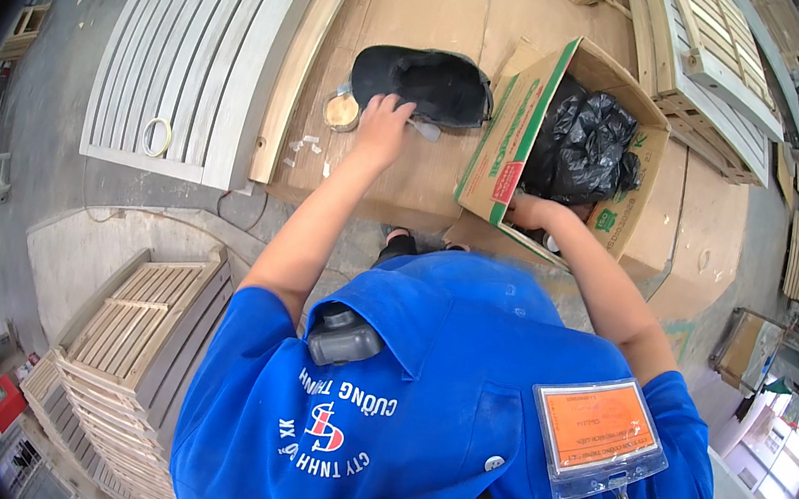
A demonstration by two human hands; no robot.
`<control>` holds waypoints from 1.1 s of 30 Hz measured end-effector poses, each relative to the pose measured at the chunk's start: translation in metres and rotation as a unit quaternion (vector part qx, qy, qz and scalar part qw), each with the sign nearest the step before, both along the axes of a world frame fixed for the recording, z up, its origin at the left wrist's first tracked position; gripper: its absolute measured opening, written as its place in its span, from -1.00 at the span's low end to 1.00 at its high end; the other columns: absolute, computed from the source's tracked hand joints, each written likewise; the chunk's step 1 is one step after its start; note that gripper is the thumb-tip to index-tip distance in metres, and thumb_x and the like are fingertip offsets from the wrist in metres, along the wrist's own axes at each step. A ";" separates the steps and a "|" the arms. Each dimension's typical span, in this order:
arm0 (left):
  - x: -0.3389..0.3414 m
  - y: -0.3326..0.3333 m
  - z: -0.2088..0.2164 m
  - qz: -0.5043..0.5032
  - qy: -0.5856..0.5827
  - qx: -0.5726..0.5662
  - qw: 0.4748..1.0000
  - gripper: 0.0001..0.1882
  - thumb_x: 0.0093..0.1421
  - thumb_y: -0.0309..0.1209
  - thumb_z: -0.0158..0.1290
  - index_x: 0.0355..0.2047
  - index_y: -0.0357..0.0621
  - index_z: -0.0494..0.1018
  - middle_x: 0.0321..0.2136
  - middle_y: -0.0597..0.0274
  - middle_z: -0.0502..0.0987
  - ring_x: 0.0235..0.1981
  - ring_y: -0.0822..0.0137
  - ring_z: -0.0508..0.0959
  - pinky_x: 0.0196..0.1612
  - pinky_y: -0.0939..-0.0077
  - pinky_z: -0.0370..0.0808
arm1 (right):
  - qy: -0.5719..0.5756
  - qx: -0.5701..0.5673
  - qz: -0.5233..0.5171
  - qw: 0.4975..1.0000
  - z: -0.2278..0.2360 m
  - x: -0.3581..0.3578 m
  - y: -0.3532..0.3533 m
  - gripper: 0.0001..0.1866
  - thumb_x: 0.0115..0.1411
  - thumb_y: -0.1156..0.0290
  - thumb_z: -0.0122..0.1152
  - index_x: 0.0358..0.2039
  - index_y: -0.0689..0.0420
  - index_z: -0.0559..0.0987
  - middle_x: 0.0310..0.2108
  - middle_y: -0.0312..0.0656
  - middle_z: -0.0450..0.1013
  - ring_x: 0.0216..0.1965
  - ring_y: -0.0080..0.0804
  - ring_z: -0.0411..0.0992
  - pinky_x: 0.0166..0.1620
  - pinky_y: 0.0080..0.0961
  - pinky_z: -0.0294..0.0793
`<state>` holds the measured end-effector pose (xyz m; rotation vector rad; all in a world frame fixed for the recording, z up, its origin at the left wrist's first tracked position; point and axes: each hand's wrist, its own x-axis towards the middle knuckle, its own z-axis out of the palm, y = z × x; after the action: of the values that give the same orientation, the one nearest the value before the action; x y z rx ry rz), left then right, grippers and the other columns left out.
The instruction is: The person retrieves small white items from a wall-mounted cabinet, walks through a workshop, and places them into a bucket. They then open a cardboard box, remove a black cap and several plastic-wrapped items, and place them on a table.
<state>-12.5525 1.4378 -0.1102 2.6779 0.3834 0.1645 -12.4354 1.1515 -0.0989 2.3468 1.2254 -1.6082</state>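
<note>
My left hand [384, 130] is over the near edge of a black, shallow, bowl-like thing [422, 85], its fingers bent and close together. What they grip, if anything, I cannot make out. A small pale flat blade-like piece [424, 130] pokes out beside them. Left of that hand is a small round tub of tan paste [342, 112]. My right hand [530, 211] reaches inside an open cardboard box [502, 147] with green edges, below a crumpled black plastic bag [592, 144]. The box hides most of its fingers. A small white round item [550, 241] shows under my right wrist.
Cardboard [430, 4] covers the work surface. A grey slatted panel [201, 36] and a wooden rail [308, 59] lie on the left, with a tape roll [157, 137] on the panel. More slatted panels [728, 51] are stacked at the far right; others [142, 318] stand at the near left.
</note>
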 end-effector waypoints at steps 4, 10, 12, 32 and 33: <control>0.050 0.014 -0.038 -0.045 0.092 0.194 0.976 -0.69 0.02 -0.35 -0.02 -0.17 0.00 0.44 0.03 0.10 0.25 0.17 0.01 0.09 0.11 -0.11 0.08 | -0.005 0.032 -0.065 0.997 0.023 -0.003 0.004 -0.63 0.11 0.28 0.02 -0.05 0.05 0.44 -0.13 -0.04 0.41 -0.09 -0.12 0.36 -0.03 -0.34 0.31; 0.081 0.059 0.055 0.063 -0.087 -0.004 0.994 -0.76 0.11 -0.35 -0.10 -0.29 -0.16 0.49 -0.45 0.06 0.53 -0.23 0.07 0.49 -0.02 0.11 0.28 | -0.095 0.286 -0.247 0.921 0.165 0.013 -0.020 -0.65 0.12 0.41 0.06 -0.05 0.17 0.42 -0.14 -0.16 0.42 -0.15 -0.42 0.39 -0.05 -0.50 0.35; 0.078 0.075 0.121 0.099 -0.208 -0.180 0.956 -0.75 0.14 -0.35 -0.07 -0.24 -0.24 0.45 -0.48 0.06 0.53 -0.41 0.13 0.52 -0.24 0.35 0.40 | -0.093 0.357 -0.355 0.859 0.207 0.016 -0.010 -0.55 0.07 0.44 0.14 0.02 0.13 0.36 0.05 -0.21 0.27 0.00 -0.41 0.27 -0.02 -0.48 0.32; 0.012 0.041 0.067 0.045 0.081 -0.367 0.926 -0.77 0.03 -0.31 0.07 -0.43 -0.24 0.52 -0.57 0.26 0.53 -0.52 0.47 0.48 -0.39 0.63 0.41 | 0.090 0.151 -0.338 0.925 0.158 0.038 -0.046 -0.43 -0.07 0.20 0.30 -0.10 0.27 0.39 -0.20 -0.05 0.43 -0.15 -0.27 0.39 -0.08 -0.42 0.35; 0.001 0.030 0.043 0.052 0.130 -0.383 0.913 -0.77 0.02 -0.31 0.06 -0.44 -0.24 0.52 -0.60 0.26 0.53 -0.54 0.44 0.49 -0.40 0.60 0.42 | 0.020 0.129 -0.342 0.931 0.121 0.035 -0.042 -0.44 -0.08 0.21 0.30 -0.14 0.32 0.41 -0.22 -0.07 0.45 -0.18 -0.30 0.41 -0.09 -0.43 0.35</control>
<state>-12.5512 1.4678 -0.0676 1.8968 0.5395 -0.2690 -12.4007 1.1092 0.0226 3.1689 0.6717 -1.7298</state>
